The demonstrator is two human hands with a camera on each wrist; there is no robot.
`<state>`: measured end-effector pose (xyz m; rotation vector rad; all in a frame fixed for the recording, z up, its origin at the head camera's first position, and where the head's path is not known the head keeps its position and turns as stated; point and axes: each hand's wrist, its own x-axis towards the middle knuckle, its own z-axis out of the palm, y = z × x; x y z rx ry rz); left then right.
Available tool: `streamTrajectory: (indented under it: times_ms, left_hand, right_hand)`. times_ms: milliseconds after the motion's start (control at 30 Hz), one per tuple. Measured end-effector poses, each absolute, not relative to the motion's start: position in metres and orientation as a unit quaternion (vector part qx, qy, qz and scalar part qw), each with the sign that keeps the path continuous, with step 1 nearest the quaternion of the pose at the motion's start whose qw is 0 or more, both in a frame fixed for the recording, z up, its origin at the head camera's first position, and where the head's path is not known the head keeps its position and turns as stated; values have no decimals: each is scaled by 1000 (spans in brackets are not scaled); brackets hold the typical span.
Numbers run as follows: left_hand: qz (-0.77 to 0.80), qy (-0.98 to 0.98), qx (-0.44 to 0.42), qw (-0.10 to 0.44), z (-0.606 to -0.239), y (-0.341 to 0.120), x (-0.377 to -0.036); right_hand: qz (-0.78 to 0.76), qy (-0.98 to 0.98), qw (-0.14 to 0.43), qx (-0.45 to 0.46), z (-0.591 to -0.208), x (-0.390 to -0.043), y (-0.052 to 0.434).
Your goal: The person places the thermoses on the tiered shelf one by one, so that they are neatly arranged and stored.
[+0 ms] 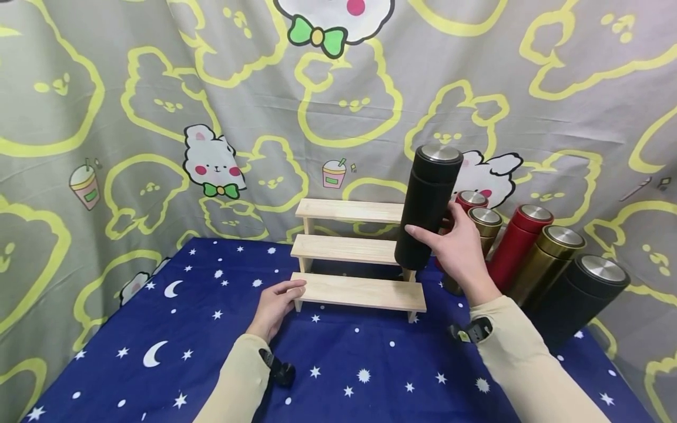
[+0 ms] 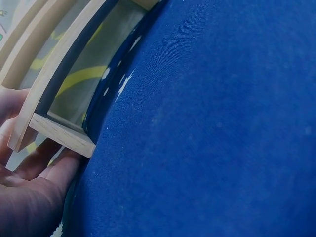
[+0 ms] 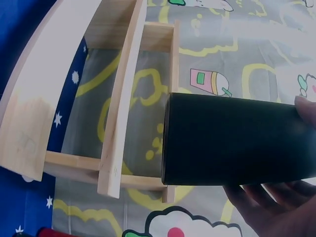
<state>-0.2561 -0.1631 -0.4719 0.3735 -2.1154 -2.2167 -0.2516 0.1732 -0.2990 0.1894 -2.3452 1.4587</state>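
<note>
- Right hand (image 1: pixel 462 249) wraps around a capped black flask (image 1: pixel 427 205), lifted beside the wooden step shelf (image 1: pixel 359 258).
- Left hand (image 1: pixel 277 305), fingers relaxed, steadies the shelf's bottom step.
- Five more capped flasks (image 1: pixel 534 252) stand at right.

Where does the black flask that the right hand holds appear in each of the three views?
Head view: the black flask stands right of centre, held in the right hand above the right end of the wooden step shelf.
Left wrist view: the flask is not in it.
Right wrist view: it fills the right half, lying sideways.
Shared landmark: the wooden step shelf, seen in all three views.
</note>
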Motion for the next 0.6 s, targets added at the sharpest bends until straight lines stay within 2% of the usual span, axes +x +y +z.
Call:
streamTrajectory:
  times_ms: [600]
  left_hand:
    - [-724, -678, 123, 28, -473, -163, -256]
  right_hand:
    - [575, -798, 146, 108, -283, -273, 144]
